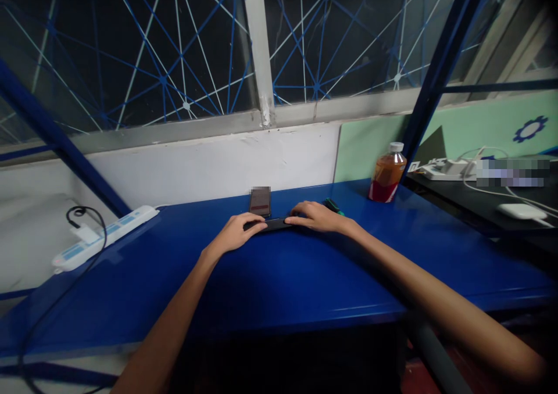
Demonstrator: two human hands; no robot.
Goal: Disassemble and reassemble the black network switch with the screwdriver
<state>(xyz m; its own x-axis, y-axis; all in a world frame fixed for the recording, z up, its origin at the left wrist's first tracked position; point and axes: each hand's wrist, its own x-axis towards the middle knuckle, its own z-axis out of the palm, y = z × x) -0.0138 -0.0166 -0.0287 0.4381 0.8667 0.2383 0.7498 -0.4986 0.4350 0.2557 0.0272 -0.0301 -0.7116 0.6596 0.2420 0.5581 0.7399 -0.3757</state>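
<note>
- While the left hand [238, 231] pinches 1 end of a dark, flat object [275, 225], the right hand [319, 217] grips the other.
- The object is just in front of the phone [260, 202], over the blue table [174, 278] – whether it touches the tabletop, I cannot tell.
- Step in hand, I judge: a 2-handed hold or adjustment.
- Next move probably calls for level ends – and clearance from the phone.

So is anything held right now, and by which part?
A long dark object, held at both ends: left hand at its left end, right hand at its right.
</note>
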